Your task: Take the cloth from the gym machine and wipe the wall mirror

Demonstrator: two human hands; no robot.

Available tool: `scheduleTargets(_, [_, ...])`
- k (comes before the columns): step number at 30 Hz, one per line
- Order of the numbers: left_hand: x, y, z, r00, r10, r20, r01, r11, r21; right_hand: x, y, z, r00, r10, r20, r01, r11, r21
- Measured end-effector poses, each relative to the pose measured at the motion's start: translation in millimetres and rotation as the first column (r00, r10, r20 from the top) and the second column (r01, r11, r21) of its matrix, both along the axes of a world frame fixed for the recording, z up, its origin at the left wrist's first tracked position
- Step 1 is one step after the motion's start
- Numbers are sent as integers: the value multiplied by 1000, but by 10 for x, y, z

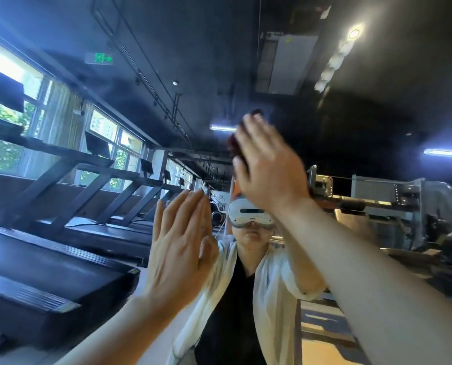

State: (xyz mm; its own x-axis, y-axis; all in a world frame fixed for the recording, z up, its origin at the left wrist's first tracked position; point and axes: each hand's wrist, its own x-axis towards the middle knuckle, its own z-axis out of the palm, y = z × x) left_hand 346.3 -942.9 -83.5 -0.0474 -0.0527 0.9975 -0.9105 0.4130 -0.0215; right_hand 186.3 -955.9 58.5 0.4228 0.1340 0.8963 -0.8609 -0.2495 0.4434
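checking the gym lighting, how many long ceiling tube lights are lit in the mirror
2. One tube light glows just left of the raised right hand; the other tube light is at the far right edge. More may be hidden behind that hand.

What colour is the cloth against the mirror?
Dark red, maroon; the cloth peeks out beside the right hand, head view.

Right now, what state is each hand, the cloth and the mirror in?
right hand: raised high, fingers straight, pressing the cloth to the glass
cloth: dark red, bunched, mostly hidden behind the right hand
left hand: open, fingers straight, flat against the mirror, lower than the right
wall mirror: being wiped; reflects the treadmills and the person
ceiling lights: on
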Motion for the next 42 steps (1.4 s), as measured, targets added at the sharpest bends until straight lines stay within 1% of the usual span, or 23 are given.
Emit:
scheduleTargets(3, [-74,9,-133,1000,-23,6,23,1000,3,-229,43,87,975,-16,219,22,999,-23])
scheduleTargets(5, [-96,20,-215,998,-63,-20,63,998,11,-105,68,14,951,-14,309,26,999,-35])
scheduleTargets(6, [-106,29,-254,996,-78,-36,78,997,19,-16,77,-80,946,-14,323,26,999,-33])
scheduleTargets(7, [-113,36,-294,995,-90,-52,91,996,24,70,71,-212,956,-19,294,28,999,-24])
scheduleTargets(9, [-113,49,-389,990,-108,-86,111,994,22,170,44,-566,989,-38,145,37,999,9])
scheduleTargets(11, [-102,68,-519,986,-110,-124,115,993,32,157,48,-967,999,-52,8,52,998,34])
scheduleTargets(14, [-114,132,-826,983,-123,-133,135,987,82,-19,100,-1685,995,-72,-70,79,991,109])
scheduleTargets(17, [-216,257,-1188,990,-123,-63,131,981,146,-313,191,-2405,966,-128,-224,169,971,171])
scheduleTargets(18, [-251,294,-1283,991,-132,-15,133,975,176,-409,220,-2514,944,-149,-295,203,966,161])
scheduleTargets(20, [-305,340,-1392,986,-153,68,131,959,249,-568,243,-2405,908,-159,-388,228,964,140])
scheduleTargets(21, [-325,349,-1396,985,-151,87,121,952,280,-613,243,-2235,913,-165,-374,230,964,137])
scheduleTargets(22, [-344,356,-1376,985,-146,88,114,947,302,-638,240,-2007,939,-165,-302,213,968,132])
scheduleTargets(24, [-390,371,-1329,985,-161,60,131,931,339,-644,239,-1504,986,-159,-47,163,979,120])
scheduleTargets(26, [-445,383,-1339,982,-182,42,155,920,359,-582,262,-1163,976,-135,170,116,986,121])
scheduleTargets(28, [-507,376,-1442,981,-192,33,169,921,352,-491,241,-1147,954,-112,277,88,991,99])
scheduleTargets(29, [-544,372,-1519,980,-200,20,181,921,345,-454,220,-1251,951,-107,289,82,992,98])
scheduleTargets(30, [-582,367,-1606,977,-213,3,199,921,334,-434,197,-1416,958,-107,266,82,991,104])
scheduleTargets(34, [-743,352,-2032,966,-252,-51,254,912,321,-517,176,-2245,993,-86,81,77,991,109])
scheduleTargets(36, [-814,376,-2271,967,-248,-64,255,899,356,-597,177,-2654,997,-67,39,63,993,102])
scheduleTargets(38, [-860,428,-2512,967,-249,-52,249,884,396,-676,179,-3108,998,-68,3,67,989,133])
scheduleTargets(40, [-840,491,-2722,963,-268,-25,252,865,434,-788,203,-3589,992,-89,-91,105,978,182])
scheduleTargets(42, [-769,550,-2881,965,-264,12,222,835,503,-953,262,-4042,972,-116,-203,161,962,222])
